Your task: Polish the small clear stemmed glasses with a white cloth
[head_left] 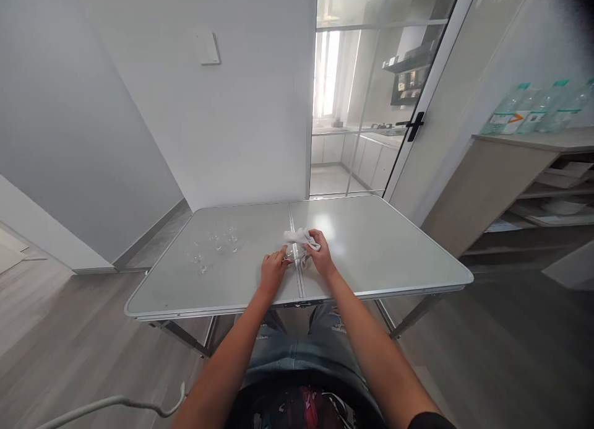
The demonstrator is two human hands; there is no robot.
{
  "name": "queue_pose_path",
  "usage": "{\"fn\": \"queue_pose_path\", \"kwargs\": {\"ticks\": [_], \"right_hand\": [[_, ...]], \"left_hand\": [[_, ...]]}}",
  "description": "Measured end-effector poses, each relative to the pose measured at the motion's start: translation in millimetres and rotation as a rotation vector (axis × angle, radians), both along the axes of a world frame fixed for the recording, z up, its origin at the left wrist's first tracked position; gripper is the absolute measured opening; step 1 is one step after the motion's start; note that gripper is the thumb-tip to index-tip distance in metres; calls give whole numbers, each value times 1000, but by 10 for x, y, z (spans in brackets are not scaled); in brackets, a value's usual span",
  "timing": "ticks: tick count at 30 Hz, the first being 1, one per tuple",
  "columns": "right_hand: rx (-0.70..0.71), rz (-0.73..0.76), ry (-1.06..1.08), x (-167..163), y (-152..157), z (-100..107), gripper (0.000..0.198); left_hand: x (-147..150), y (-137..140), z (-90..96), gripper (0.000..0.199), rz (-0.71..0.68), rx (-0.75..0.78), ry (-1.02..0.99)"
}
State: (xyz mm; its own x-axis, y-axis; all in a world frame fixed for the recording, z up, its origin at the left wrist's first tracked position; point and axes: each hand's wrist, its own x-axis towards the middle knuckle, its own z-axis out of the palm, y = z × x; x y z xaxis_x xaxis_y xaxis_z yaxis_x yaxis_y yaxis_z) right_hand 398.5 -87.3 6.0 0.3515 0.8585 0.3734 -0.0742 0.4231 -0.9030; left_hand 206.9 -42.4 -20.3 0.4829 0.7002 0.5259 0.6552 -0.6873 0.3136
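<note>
Left hand: the left hand (273,272), just below the centre of the frame, grasps the glass, its fingers at the left side of it.
Right hand: the right hand (322,254), a little right of centre, pinches the cloth between thumb and fingers.
Glass: the clear glass (291,253) sits between the two hands, low over the table's middle seam; whether it touches the tabletop I cannot tell.
Cloth: the white, crumpled cloth (300,236) lies against the upper and right sides of the glass, with a fold hanging down beside it.
Table: the pale table (380,249), with a metal edge, spans the lower middle of the frame; a bright reflection shows right of the seam.
Other glassware: clear glassware (231,238) stands left of centre, well apart from the hands; too faint to count.
Person: jeans (297,355) show at the bottom centre, below the table's near edge.
Cable: a pale cable (116,402) curves across the lower left.
Wall: a white switch (208,49) is at the upper left of centre.
Door: a glazed door (355,150) with a black handle (415,126) fills the upper right of centre.
Far right: clear bottles (508,110) with green caps stand on a shelf unit (505,181).
</note>
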Motion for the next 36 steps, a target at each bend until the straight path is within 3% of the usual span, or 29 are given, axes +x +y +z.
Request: {"fn": "queue_pose_path", "kwargs": {"ticks": [7,15,20,23,28,33,36], "right_hand": [[40,190,-167,-39,-66,-17,53],[-11,301,-488,36,-120,28,56],[-14,321,-366,29,-87,5,65],[-20,331,-322,51,-84,64,59],[-17,378,-442,118,-180,375,49],[9,440,-727,114,-383,636,46],[22,489,-803,72,-494,707,48]], "left_hand": [[-42,36,-15,56,69,-45,-54],[-147,101,65,51,-86,-25,156],[-167,42,138,53,-61,-7,135],[-186,19,217,55,-77,-56,103],[-221,57,441,54,-221,-306,-71],[-326,144,739,64,-550,-911,-206],[-399,179,876,64,-628,-1067,-179]]}}
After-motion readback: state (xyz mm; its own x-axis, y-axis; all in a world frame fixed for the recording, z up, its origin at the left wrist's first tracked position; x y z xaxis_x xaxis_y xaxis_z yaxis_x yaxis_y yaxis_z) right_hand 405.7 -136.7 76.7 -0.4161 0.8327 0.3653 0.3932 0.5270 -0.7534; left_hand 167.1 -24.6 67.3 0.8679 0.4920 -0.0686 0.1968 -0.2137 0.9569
